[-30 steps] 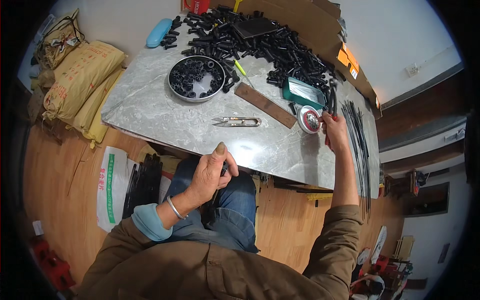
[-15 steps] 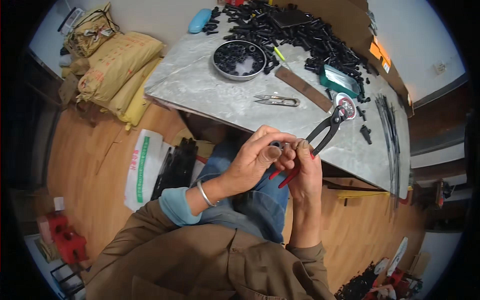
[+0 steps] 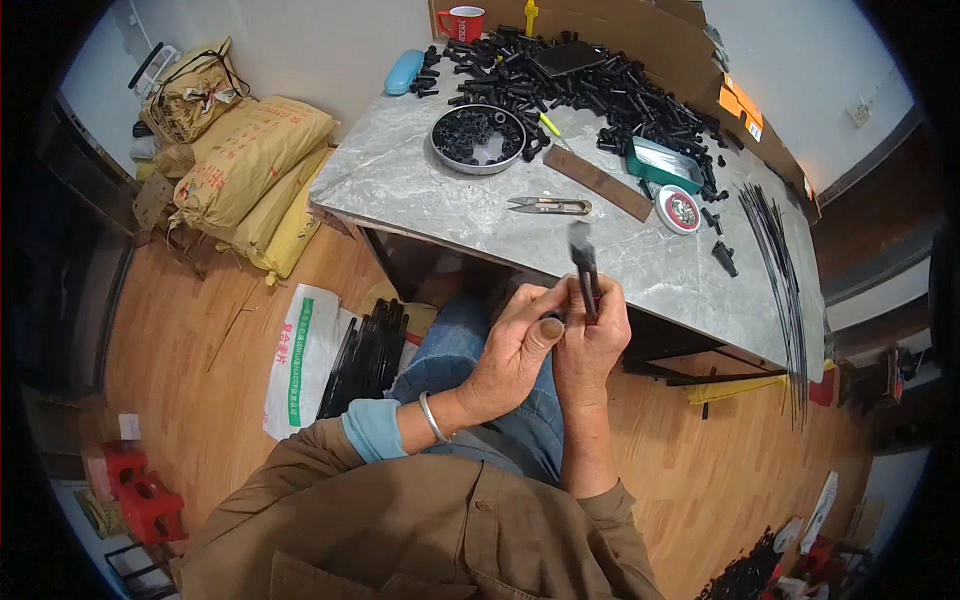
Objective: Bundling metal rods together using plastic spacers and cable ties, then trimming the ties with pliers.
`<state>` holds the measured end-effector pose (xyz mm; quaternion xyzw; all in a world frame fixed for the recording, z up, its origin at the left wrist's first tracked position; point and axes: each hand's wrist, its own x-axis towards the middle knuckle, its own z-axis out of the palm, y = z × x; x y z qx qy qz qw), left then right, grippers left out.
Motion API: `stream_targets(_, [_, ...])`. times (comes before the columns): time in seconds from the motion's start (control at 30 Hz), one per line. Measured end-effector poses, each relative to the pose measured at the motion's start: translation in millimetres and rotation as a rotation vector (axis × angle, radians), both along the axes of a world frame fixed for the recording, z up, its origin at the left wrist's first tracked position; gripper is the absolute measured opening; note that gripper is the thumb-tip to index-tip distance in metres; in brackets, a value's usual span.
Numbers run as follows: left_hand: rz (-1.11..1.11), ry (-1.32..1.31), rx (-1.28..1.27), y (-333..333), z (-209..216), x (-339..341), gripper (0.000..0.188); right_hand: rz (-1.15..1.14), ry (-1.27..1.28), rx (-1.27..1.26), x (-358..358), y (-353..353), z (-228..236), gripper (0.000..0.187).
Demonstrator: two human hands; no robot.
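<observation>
Low in front of the table's near edge, my two hands meet. My right hand (image 3: 594, 348) is closed round end-cutting pliers (image 3: 587, 275) with a dark head, which points up and away and is blurred by motion. Their red handles are mostly hidden in the fist. My left hand (image 3: 503, 362) is closed beside it, pinching a small round black part (image 3: 553, 317) between thumb and fingers. Most of that part is covered. Thread snips (image 3: 550, 206) lie on the grey table (image 3: 400, 190) beyond my hands.
A round metal tray (image 3: 437, 152) holds black rings. Behind are a heap of black fittings (image 3: 640, 95) and a red mug (image 3: 464, 22). Rightward lie a brown flat bar (image 3: 598, 183), green box (image 3: 664, 166), small white dish (image 3: 679, 210) and thin black rods (image 3: 778, 280).
The pliers have swung from slanting up-right to nearly upright, with their head now nearer the middle. My right hand has turned with them and come closer to my left. The view has shifted slightly.
</observation>
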<state>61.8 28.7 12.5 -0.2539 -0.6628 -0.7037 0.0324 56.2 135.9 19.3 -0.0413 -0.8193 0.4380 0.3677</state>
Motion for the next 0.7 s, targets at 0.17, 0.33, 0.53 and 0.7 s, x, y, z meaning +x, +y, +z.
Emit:
stream_targets(0.17, [-0.018, -0.054, 0.058, -11.6, 3.0, -3.4, 0.051, 0.216, -0.111, -0.235, 7.3, -5.4, 14.7, 0.012])
stream_targets(0.33, [-0.175, -0.293, 0.158, -26.7, 6.9, -6.8, 0.059, 0.379, -0.252, -0.604, 11.2, -6.6, 24.1, 0.017])
stream_targets(0.53, [-0.076, -0.275, 0.222, -31.6, 3.8, -13.6, 0.053, 0.647, -0.317, -0.827, 16.5, -17.3, 17.9, 0.019])
stream_targets(0.7, [-0.087, -0.273, 0.148, -36.9, 5.4, -14.4, 0.063, 0.648, -0.354, -0.778, 14.8, -19.2, 16.6, 0.019])
